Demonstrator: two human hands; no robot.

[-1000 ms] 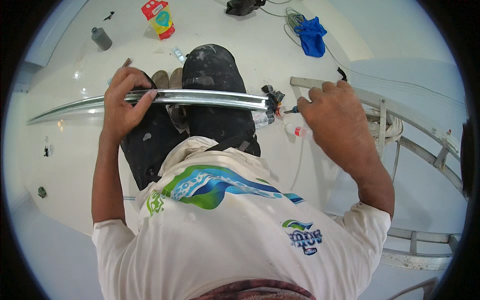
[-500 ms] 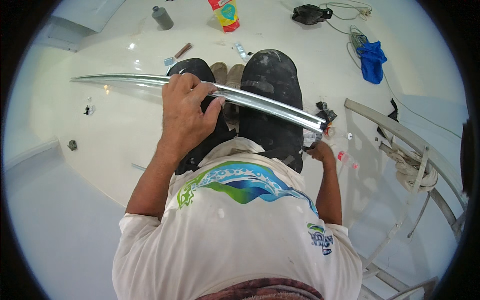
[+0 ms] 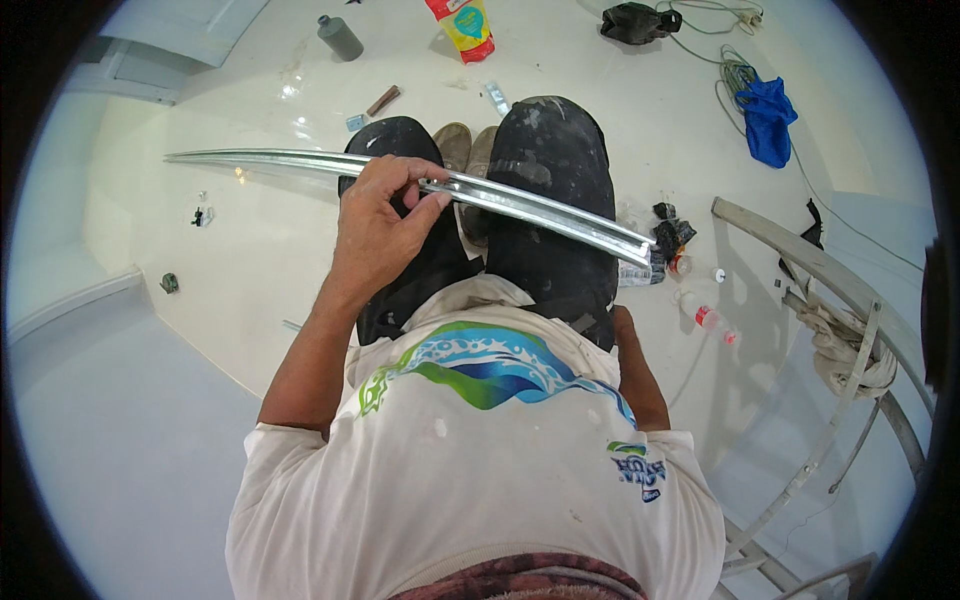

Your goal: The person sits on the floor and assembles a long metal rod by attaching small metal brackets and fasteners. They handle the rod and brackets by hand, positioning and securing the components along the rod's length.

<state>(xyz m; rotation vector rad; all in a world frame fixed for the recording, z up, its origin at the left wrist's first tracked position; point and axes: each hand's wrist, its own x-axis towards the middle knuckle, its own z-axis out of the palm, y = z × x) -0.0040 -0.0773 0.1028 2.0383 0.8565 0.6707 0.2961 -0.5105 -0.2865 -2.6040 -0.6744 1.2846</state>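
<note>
My left hand (image 3: 385, 225) is closed on a long, shiny metal channel (image 3: 560, 216), gripping it near its middle with thumb and fingers. The channel lies slantwise across my black-clad knees; its open hollow end is at the right and its far tip reaches out to the left. Of my right arm only the forearm shows, beside my right thigh; the hand itself is hidden behind the leg.
A clear plastic bottle (image 3: 700, 310) and black scraps (image 3: 672, 235) lie right of my knees. Farther right stands a metal frame (image 3: 800, 235) with a rag (image 3: 845, 350). Ahead are a grey bottle (image 3: 340, 38), a yellow-red pouch (image 3: 462, 30), a blue bag (image 3: 768, 120) and cable.
My right hand has drawn back out of sight behind my right thigh. A bottle beside that leg now lies in plain view. The left hand keeps its hold on the channel.
</note>
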